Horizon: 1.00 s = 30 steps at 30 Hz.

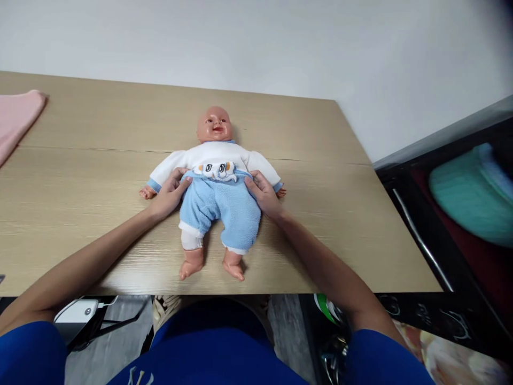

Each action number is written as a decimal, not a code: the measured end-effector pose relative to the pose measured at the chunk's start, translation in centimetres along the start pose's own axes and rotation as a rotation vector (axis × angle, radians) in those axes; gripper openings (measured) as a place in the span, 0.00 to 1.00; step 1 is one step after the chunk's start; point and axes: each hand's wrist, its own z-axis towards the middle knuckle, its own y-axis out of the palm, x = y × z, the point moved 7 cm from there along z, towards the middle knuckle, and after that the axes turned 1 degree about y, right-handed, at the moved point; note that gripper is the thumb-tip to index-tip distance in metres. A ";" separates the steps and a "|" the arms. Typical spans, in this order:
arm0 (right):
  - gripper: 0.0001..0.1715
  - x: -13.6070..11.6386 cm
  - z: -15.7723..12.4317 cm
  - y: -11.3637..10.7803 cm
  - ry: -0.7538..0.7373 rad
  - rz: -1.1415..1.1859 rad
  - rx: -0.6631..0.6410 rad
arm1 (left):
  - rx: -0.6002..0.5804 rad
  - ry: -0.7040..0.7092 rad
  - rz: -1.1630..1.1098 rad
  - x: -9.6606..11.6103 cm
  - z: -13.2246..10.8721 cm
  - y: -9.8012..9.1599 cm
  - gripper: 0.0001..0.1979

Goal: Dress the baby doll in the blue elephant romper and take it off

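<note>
A baby doll (215, 125) lies on its back on the wooden table, its head toward the wall and its bare feet toward me. It wears a white top (214, 153) with blue cuffs and fluffy light blue pants (224, 206) with white hems. An animal face with big eyes decorates the front near the waist. My left hand (173, 191) pinches the pants' waistband at one side. At the other side my right hand (262, 191) grips the same waistband between thumb and fingers. Some fingertips are hidden behind the cloth.
Pink cloth (18, 120) lies at the table's far left. The wooden table (328, 214) meets a pale wall at the back. On the right, beyond the table edge, a blurred teal object (475, 195) rests on a dark surface. A white device (76, 311) sits below the front edge.
</note>
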 end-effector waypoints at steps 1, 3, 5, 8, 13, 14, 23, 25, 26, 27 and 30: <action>0.37 -0.4 -0.2 -0.1 -0.020 -0.023 -0.013 | -0.002 0.028 0.050 0.5 0.2 -0.2 0.30; 0.31 -1.7 -1.0 -0.3 -0.090 -0.130 -0.012 | 0.015 0.117 0.173 1.7 0.0 -0.8 0.28; 0.26 -3.6 -2.0 -0.3 -0.202 -0.302 0.028 | 0.029 0.222 0.256 2.9 -0.3 -1.1 0.26; 0.25 -6.6 -2.1 0.4 -0.361 -0.480 0.062 | -0.007 0.263 0.182 3.4 0.2 -1.1 0.26; 0.32 -6.0 2.2 0.8 -0.245 -0.224 -0.017 | -0.068 -0.027 -0.143 1.1 3.1 -0.3 0.33; 0.34 -5.2 2.8 0.6 -0.208 -0.187 -0.001 | -0.068 -0.052 -0.160 0.8 3.4 -0.3 0.33; 0.33 2.1 -0.6 -1.4 0.034 -0.022 0.131 | -0.010 0.033 0.057 0.2 0.3 -0.4 0.29; 0.34 2.8 -0.4 -1.5 0.069 0.042 0.146 | 0.021 -0.006 -0.088 -0.1 0.6 0.0 0.29; 0.35 2.9 0.0 -1.6 0.067 0.062 0.149 | 0.042 -0.016 -0.156 -0.1 0.9 0.1 0.29; 0.35 2.8 0.4 -1.6 0.057 0.076 0.139 | 0.063 -0.022 -0.212 0.0 1.3 0.2 0.30; 0.34 2.6 1.8 -1.5 0.038 0.078 0.036 | 0.099 -0.043 -0.282 0.2 2.5 0.2 0.31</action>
